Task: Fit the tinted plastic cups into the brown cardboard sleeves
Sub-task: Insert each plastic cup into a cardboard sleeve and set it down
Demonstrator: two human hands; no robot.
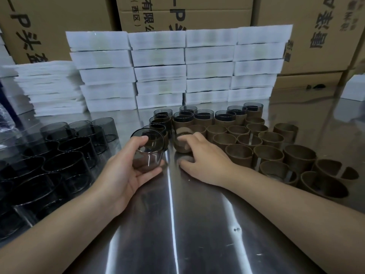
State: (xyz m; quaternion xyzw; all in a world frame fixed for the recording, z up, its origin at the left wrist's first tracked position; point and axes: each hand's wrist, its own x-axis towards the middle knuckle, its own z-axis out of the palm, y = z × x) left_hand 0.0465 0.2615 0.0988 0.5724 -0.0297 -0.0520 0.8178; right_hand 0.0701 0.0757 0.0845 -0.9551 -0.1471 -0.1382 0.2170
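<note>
Gripping tinted cup [147, 153] in left hand [126, 173], thumb at rim, fingers curled under base, just above steel table [171, 224]. Clasping brown sleeve [182, 144] with right hand [203, 161], fingers curled over top, blurred. Beyond: empty sleeves [270, 139] right, loose cups [69, 155] left, filled sleeves [203, 117] farthest.

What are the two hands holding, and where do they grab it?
The left hand holds a grey-tinted clear plastic cup round its side wall. The right hand grips a brown cardboard sleeve over its top.

Perhaps sixteen empty sleeves [267, 161], ten sleeved cups [203, 117], two hands [126, 171] [205, 163]
</note>
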